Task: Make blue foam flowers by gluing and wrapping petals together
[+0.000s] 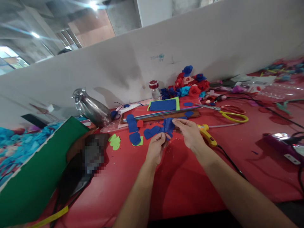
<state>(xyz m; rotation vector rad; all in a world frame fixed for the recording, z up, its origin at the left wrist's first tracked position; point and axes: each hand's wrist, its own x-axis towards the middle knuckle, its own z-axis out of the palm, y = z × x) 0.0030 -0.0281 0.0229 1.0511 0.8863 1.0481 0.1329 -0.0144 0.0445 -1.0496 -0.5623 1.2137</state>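
Above the red-lidded jar (155, 90), blurred handwriting (157, 58) on the white wall (201, 44) cannot be read surely; a hand-drawn cross (173, 60) stands just right of it.

Red worktop (185, 186), busiest along its far edge

My worktop is covered in smooth red. At its far edge I have a silver jug (92, 107) toward the left, a red-lidded jar (155, 90) near the middle, and a heap of roses (194, 91), blue, red and turquoise, just right of the jar. Clear plastic (282, 91) lies toward the far right corner. By the left edge, a green panel (45, 167) borders turquoise scraps (26, 142). Across the middle I see blue pieces (135, 138), with lime cut-outs (115, 142) left of them. Right of centre lie scissors (218, 109) and a yellow glue gun (208, 136); a purple device (277, 147) sits nearer the right edge.
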